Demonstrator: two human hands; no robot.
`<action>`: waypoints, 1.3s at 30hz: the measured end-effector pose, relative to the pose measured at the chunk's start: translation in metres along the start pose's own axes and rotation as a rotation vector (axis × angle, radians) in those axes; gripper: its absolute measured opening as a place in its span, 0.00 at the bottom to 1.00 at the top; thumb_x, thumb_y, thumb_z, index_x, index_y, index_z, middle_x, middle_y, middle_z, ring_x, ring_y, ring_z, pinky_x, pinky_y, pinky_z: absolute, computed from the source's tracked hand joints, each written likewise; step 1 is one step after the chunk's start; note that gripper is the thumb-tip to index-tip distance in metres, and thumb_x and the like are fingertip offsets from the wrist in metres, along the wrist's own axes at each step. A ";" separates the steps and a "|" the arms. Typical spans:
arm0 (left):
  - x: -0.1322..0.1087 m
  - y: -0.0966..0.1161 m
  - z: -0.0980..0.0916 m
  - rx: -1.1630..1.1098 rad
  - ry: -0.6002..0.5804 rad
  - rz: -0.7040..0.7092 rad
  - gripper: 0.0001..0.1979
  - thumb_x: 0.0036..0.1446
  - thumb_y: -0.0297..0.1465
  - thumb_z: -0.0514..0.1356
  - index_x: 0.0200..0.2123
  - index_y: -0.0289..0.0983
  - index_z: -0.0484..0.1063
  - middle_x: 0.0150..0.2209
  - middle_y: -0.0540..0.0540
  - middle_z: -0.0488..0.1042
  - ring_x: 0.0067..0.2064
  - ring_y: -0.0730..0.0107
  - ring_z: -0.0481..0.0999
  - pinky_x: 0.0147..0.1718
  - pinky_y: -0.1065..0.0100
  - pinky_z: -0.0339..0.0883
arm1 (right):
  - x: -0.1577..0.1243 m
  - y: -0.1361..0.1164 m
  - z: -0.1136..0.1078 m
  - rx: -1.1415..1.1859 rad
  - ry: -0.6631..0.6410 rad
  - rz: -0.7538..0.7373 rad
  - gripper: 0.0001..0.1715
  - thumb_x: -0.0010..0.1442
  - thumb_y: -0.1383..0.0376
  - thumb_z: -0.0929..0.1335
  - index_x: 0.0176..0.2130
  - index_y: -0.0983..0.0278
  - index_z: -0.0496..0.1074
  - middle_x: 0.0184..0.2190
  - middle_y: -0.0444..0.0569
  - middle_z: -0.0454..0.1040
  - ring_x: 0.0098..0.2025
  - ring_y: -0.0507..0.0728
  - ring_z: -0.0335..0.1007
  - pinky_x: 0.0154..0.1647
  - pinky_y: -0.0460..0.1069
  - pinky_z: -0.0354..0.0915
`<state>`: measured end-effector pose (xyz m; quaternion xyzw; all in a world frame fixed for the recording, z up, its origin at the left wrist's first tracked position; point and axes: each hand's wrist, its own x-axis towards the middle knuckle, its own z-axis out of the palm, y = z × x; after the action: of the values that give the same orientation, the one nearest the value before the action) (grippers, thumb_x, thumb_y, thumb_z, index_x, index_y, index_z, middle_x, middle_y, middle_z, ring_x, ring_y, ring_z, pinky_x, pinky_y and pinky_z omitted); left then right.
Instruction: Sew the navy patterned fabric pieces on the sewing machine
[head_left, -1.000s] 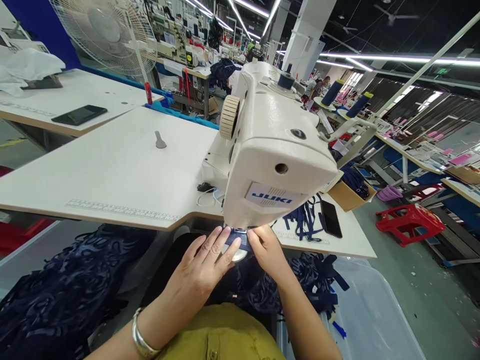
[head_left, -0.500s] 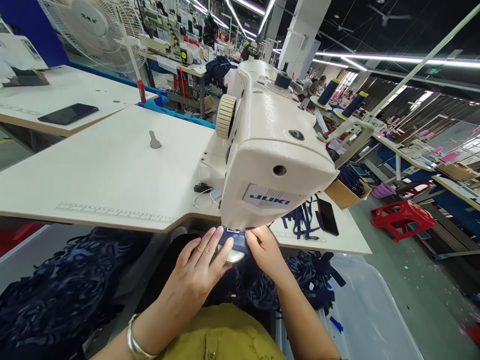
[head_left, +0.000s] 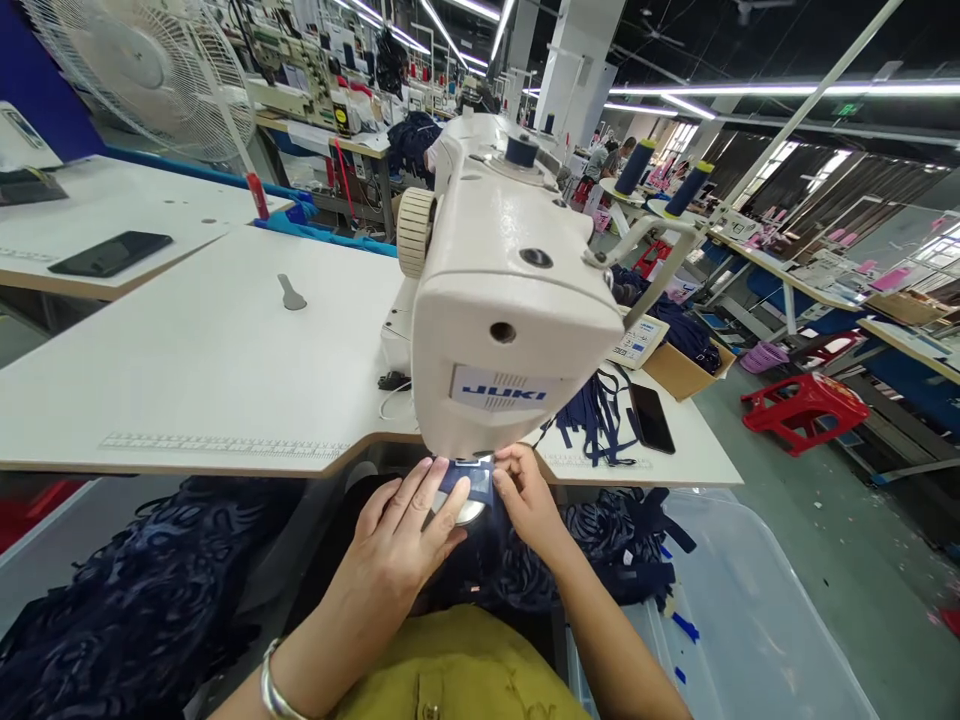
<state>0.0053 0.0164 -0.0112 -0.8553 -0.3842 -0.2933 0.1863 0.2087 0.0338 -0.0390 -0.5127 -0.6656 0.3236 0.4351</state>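
A white JUKI sewing machine [head_left: 514,305] stands in front of me, its head covering the needle area from this angle. Below the head, a navy fabric piece [head_left: 478,486] lies over a rounded shiny metal surface [head_left: 471,512]. My left hand [head_left: 401,535] rests on the fabric's left side, fingers stretched out and lying flat. At the right edge of the fabric, my right hand [head_left: 529,500] is closed, with thumb and bent forefinger pinching the cloth. More navy patterned fabric [head_left: 525,570] hangs beneath the hands.
Navy straps [head_left: 596,415] and a black phone [head_left: 651,418] lie on the table to the right. Dark fabric [head_left: 142,590] fills the space at lower left. A clear plastic bin [head_left: 757,600] sits at lower right, and a red stool [head_left: 806,410] stands beyond it.
The view has shifted, so the machine appears further left. My right fingers have moved slightly and now bend at the fabric's edge. My left hand stays flat on the cloth.
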 end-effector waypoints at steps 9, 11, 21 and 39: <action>-0.014 -0.007 -0.011 -0.309 0.123 -0.225 0.07 0.60 0.29 0.58 0.41 0.43 0.72 0.43 0.45 0.77 0.46 0.64 0.75 0.48 0.59 0.60 | -0.014 -0.001 -0.047 0.007 -0.172 0.200 0.07 0.61 0.61 0.66 0.38 0.61 0.71 0.31 0.43 0.72 0.33 0.53 0.68 0.35 0.47 0.64; -0.021 -0.023 -0.014 -0.281 0.218 -0.309 0.06 0.58 0.25 0.60 0.37 0.42 0.72 0.37 0.46 0.76 0.40 0.65 0.76 0.45 0.59 0.62 | -0.014 -0.021 -0.049 0.059 -0.146 0.178 0.06 0.61 0.61 0.66 0.38 0.61 0.71 0.30 0.43 0.72 0.31 0.52 0.68 0.34 0.47 0.64; -0.012 -0.022 -0.011 -0.094 0.011 0.254 0.23 0.61 0.19 0.49 0.58 0.37 0.64 0.55 0.42 0.71 0.59 0.64 0.66 0.60 0.60 0.53 | 0.005 -0.059 0.016 -0.612 0.020 -0.242 0.15 0.67 0.63 0.58 0.31 0.62 0.67 0.28 0.50 0.71 0.32 0.58 0.65 0.33 0.51 0.60; -0.003 0.001 -0.010 -0.167 -0.023 -0.020 0.24 0.64 0.19 0.45 0.60 0.41 0.62 0.56 0.47 0.72 0.56 0.69 0.70 0.49 0.63 0.54 | 0.021 -0.042 0.008 -0.094 0.121 0.107 0.01 0.60 0.65 0.61 0.35 0.60 0.60 0.22 0.37 0.60 0.26 0.52 0.61 0.29 0.47 0.55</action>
<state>0.0010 0.0094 -0.0055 -0.8674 -0.3689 -0.3162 0.1072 0.1825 0.0429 -0.0008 -0.5860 -0.6241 0.2834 0.4322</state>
